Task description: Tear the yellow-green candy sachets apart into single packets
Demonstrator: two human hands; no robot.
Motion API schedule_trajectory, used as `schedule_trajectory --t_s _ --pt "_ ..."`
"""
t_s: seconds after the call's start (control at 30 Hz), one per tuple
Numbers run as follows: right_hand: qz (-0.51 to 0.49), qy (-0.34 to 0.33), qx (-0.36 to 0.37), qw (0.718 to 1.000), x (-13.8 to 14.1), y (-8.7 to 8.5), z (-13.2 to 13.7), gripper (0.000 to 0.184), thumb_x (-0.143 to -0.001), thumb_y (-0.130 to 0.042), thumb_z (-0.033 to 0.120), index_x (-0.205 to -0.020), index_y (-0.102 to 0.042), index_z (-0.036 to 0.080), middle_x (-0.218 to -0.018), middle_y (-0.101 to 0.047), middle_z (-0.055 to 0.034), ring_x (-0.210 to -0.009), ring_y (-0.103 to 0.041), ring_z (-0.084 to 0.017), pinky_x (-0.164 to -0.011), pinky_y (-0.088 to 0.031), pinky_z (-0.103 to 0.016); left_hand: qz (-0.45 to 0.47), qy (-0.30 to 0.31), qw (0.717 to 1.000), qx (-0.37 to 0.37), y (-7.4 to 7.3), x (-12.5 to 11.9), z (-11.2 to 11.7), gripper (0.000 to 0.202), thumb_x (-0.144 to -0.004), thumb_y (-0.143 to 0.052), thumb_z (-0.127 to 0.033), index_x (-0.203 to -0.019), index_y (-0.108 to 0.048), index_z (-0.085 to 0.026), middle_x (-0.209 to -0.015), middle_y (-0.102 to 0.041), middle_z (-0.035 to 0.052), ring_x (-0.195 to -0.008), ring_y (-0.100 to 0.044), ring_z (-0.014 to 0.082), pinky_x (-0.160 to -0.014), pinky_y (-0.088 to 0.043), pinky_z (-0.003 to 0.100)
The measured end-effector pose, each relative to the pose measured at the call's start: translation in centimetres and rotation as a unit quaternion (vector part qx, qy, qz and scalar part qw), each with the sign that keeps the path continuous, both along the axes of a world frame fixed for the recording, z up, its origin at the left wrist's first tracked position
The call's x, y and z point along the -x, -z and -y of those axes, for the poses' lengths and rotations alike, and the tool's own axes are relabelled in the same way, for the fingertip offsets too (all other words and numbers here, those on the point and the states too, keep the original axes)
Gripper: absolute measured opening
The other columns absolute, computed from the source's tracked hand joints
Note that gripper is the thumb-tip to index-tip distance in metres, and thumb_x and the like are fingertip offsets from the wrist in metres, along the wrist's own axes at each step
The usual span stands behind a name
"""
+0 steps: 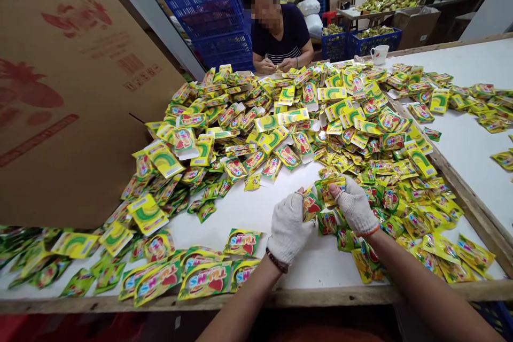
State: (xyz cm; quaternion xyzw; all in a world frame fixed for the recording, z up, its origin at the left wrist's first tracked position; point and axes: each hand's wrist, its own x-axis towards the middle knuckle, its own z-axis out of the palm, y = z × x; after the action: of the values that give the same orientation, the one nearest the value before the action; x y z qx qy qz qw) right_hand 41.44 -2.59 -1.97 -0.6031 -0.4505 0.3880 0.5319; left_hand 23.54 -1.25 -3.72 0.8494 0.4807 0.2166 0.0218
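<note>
My left hand, in a white fingerless-looking glove, is closed on a small yellow-green TWINS carton. In my gloved right hand, thumb and fingers pinch a small yellow candy sachet, close beside the carton's end. Whether the sachet is partly inside the carton, I cannot tell. Green sachets and yellow sachets lie loose under and around my right hand. Left of my left hand, several larger flat TWINS packs lie near the table edge.
A big heap of yellow-green cartons spreads across the white table. At left stands a tall cardboard box. A wooden strip borders the right side. Across the table sits a person, near blue crates and a white cup.
</note>
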Motion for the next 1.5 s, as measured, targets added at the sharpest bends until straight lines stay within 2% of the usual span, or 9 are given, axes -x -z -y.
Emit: schedule_trajectory --t_s 0.13,0.27,0.53,0.67,0.8,0.97,1.23,1.4,1.5 --pt "0.129 -0.012 -0.029 0.991 -0.9 0.5 -0.3 0.032 -0.086 -0.054 0.049 -0.094 -0.058 0.018 -0.082 -0.065 -0.0052 -0.073 -0.059 -0.020 -0.073 -0.050 -0.034 0.028 -0.009 0.999 0.043 0.0 0.3 -0.4 0.044 -0.071 -0.064 -0.020 -0.114 -0.054 -0.015 -0.101 -0.065 0.0103 -0.093 -0.064 0.0270 -0.082 -0.054 0.040" --pt "0.221 -0.058 -0.053 0.972 -1.5 0.9 -0.3 0.026 -0.090 -0.051 0.042 -0.097 -0.058 0.018 -0.088 -0.066 -0.0066 -0.081 -0.060 -0.021 -0.077 -0.046 -0.033 0.030 0.042 0.998 0.030 -0.3 0.5 -0.7 0.046 -0.069 -0.065 -0.020 -0.113 -0.053 -0.016 -0.100 -0.064 0.0092 -0.092 -0.062 0.0267 -0.081 -0.053 0.040" --pt "0.509 -0.020 -0.170 0.843 -0.7 1.4 0.1 0.025 -0.096 -0.046 0.032 -0.079 -0.058 0.019 -0.071 -0.060 -0.0059 -0.064 -0.051 -0.019 -0.062 -0.031 -0.031 0.005 0.118 0.993 0.016 0.2 0.6 -1.1 0.053 -0.070 -0.063 -0.018 -0.121 -0.049 -0.014 -0.107 -0.065 0.0120 -0.096 -0.061 0.0274 -0.085 -0.053 0.041" --pt "0.534 -0.010 -0.151 0.832 -0.4 1.3 0.1 0.026 -0.096 -0.046 0.034 -0.081 -0.060 0.017 -0.074 -0.062 -0.0082 -0.068 -0.054 -0.020 -0.065 -0.033 -0.031 0.040 0.100 0.994 0.025 0.4 0.1 -0.7 0.053 -0.070 -0.063 -0.018 -0.121 -0.049 -0.015 -0.104 -0.064 0.0101 -0.095 -0.062 0.0255 -0.084 -0.053 0.039" --pt "0.474 -0.106 -0.058 0.872 -0.5 0.3 0.8 0.017 -0.095 -0.049 0.026 -0.094 -0.062 0.016 -0.085 -0.065 -0.0085 -0.075 -0.056 -0.020 -0.068 -0.037 -0.029 0.009 0.064 0.998 0.017 0.8 0.2 -0.8 0.055 -0.069 -0.064 -0.018 -0.122 -0.049 -0.014 -0.104 -0.064 0.0108 -0.095 -0.062 0.0279 -0.082 -0.053 0.041" --pt "0.324 -0.195 -0.047 0.925 -1.7 -0.4 0.8 0.019 -0.090 -0.051 0.015 -0.100 -0.067 0.018 -0.095 -0.066 -0.0061 -0.089 -0.058 -0.018 -0.081 -0.043 -0.028 -0.036 0.085 0.995 -0.036 1.1 0.9 -1.1 0.062 -0.072 -0.067 -0.023 -0.129 -0.045 -0.014 -0.109 -0.065 0.0128 -0.093 -0.061 0.0300 -0.079 -0.053 0.044" --pt "0.214 -0.226 0.033 0.950 -1.8 0.0 0.5 0.015 -0.084 -0.057 0.021 -0.079 -0.070 0.017 -0.069 -0.062 0.0004 -0.065 -0.054 -0.013 -0.063 -0.042 -0.024 -0.001 0.156 0.984 -0.086 1.8 1.0 -1.1 0.064 -0.076 -0.064 -0.025 -0.134 -0.040 -0.013 -0.108 -0.064 0.0141 -0.094 -0.061 0.0291 -0.077 -0.053 0.042" --pt "0.137 -0.212 0.097 0.963 -1.5 -0.7 0.8 0.020 -0.080 -0.052 0.024 -0.063 -0.060 0.017 -0.052 -0.050 0.0033 -0.050 -0.048 -0.010 -0.048 -0.037 -0.021 -0.021 0.158 0.984 -0.086 1.3 1.0 -1.1 0.065 -0.074 -0.062 -0.023 -0.134 -0.041 -0.014 -0.109 -0.064 0.0146 -0.094 -0.061 0.0285 -0.078 -0.052 0.042" --pt "0.013 -0.298 0.178 0.938 -1.7 -0.8 1.1 0.015 -0.076 -0.047 0.019 -0.075 -0.062 0.017 -0.051 -0.051 0.0040 -0.043 -0.052 -0.010 -0.043 -0.039 -0.020 -0.049 0.158 0.984 -0.062 0.8 0.8 -1.0 0.067 -0.072 -0.062 -0.023 -0.135 -0.042 -0.016 -0.111 -0.063 0.0139 -0.095 -0.061 0.0288 -0.079 -0.052 0.042"
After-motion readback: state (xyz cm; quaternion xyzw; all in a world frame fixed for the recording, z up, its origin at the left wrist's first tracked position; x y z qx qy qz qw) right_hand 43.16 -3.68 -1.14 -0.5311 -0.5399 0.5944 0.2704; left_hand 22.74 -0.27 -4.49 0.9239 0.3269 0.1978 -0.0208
